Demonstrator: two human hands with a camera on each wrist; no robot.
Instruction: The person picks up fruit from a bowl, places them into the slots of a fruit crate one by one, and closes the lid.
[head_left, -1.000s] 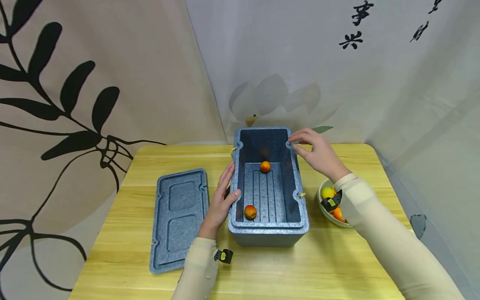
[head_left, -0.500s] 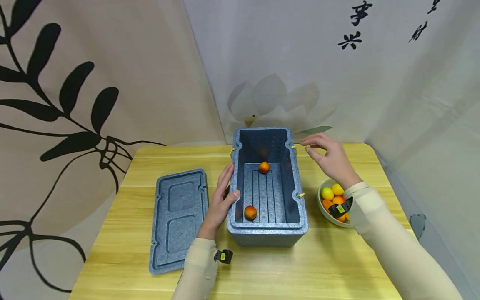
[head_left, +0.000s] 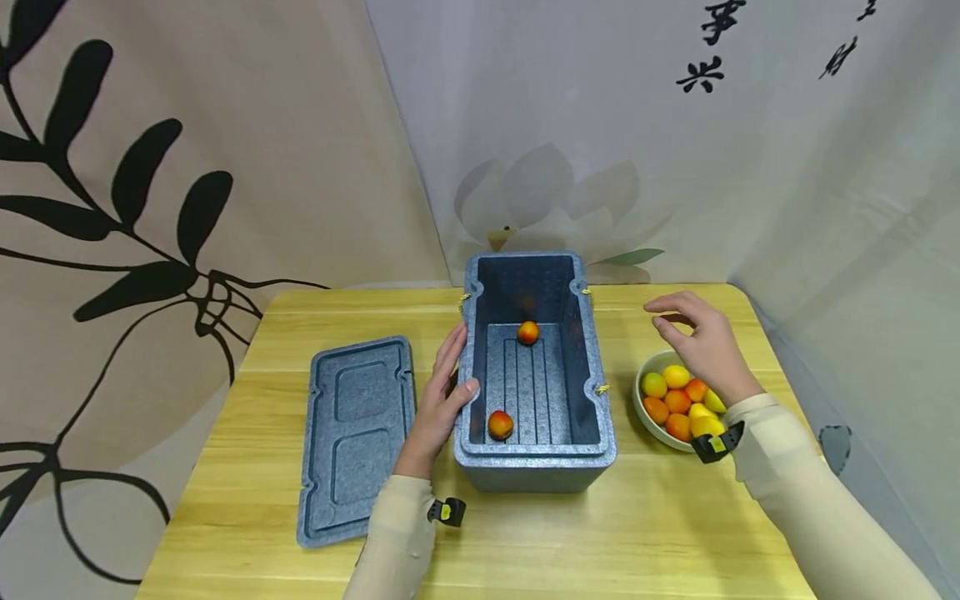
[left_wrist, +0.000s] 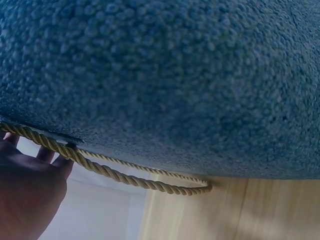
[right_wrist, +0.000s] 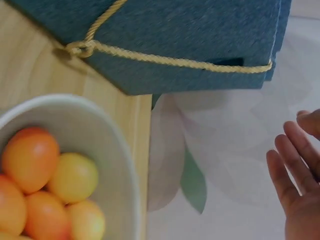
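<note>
A blue foam box (head_left: 534, 375) stands mid-table, steadied by the left hand (head_left: 438, 406) flat against its left wall. The right hand (head_left: 701, 342), fingers loose and empty, hovers above the fruit bowl (head_left: 647, 410) near the right edge; a fruit is best pinched gently from above.

My left grip (head_left: 441, 402) flat, fingers straight, thumb hooked inward; my right grip (head_left: 701, 344) raised, fingers loosely spread, holding nothing; both forearms sleeved.
</note>
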